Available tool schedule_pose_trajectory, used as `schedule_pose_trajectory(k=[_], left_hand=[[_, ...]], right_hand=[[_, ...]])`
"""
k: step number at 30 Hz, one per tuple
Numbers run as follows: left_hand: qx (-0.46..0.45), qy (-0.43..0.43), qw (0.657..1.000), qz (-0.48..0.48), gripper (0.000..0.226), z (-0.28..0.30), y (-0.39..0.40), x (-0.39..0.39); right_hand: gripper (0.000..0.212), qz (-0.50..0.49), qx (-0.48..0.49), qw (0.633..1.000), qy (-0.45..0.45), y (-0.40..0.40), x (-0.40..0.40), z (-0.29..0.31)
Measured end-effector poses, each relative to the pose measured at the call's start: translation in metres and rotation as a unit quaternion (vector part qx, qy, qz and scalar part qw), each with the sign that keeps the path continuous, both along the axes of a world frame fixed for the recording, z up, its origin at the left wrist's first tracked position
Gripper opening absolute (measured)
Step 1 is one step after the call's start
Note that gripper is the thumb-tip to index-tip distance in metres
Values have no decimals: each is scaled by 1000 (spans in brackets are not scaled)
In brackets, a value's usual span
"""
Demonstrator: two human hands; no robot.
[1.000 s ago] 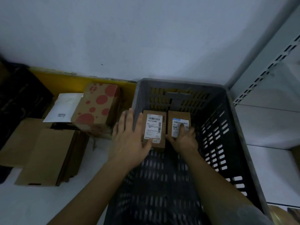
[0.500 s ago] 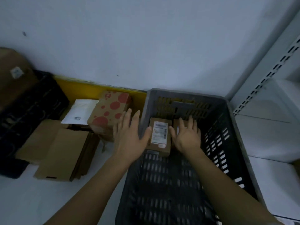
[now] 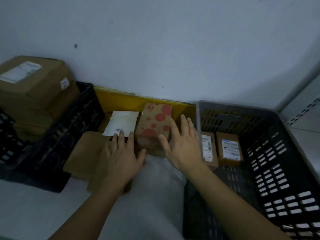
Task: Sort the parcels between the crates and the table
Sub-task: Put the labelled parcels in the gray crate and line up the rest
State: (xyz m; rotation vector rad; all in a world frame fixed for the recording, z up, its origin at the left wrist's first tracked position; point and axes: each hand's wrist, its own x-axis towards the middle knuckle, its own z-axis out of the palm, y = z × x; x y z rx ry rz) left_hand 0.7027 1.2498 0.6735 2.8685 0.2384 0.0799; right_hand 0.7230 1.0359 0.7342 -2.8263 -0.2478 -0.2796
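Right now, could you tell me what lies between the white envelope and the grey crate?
The red-spotted box, with the right hand beside it, in the head view.

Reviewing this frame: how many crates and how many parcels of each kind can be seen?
Crates: 2, a grey crate and a black crate.
Small labelled boxes inside the grey crate: 2.
Red-spotted box: 1.
White envelope: 1.
Large labelled brown box on the black crate: 1.
Flat plain cardboard pieces are blurred, not counted.
Total: 7.
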Motion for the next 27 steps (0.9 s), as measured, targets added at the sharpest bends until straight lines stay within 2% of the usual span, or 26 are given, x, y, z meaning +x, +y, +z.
schedule_pose_trajectory(k=[4, 11, 14, 16, 19, 21, 24, 27], left_hand=[[2, 51, 999, 2, 85, -29, 66, -21], [-29, 157, 986, -45, 84, -73, 132, -52], [-29, 151, 987, -55, 79, -74, 133, -52], [-78, 154, 984, -37, 76, -72, 130, -50], [-178, 148, 973, -2, 71, -69, 131, -48], [-266, 143, 953, 34, 70, -67, 134, -47], [-410, 141, 896, 99, 73, -51, 136, -43], [-508, 108, 846, 120, 70, -22, 131, -37]], right_hand=[[84, 18, -24, 999, 41, 68, -17, -30], [90, 11, -52, 972, 228, 137, -60, -120], [75, -3, -29, 951, 308, 159, -70, -146], [61, -10, -3, 941, 339, 168, -70, -153], [54, -44, 65, 940, 332, 174, -68, -152], [65, -59, 105, 949, 291, 178, -73, -143], [77, -46, 203, 949, 238, 186, -84, -120], [76, -50, 290, 939, 179, 194, -88, -92]])
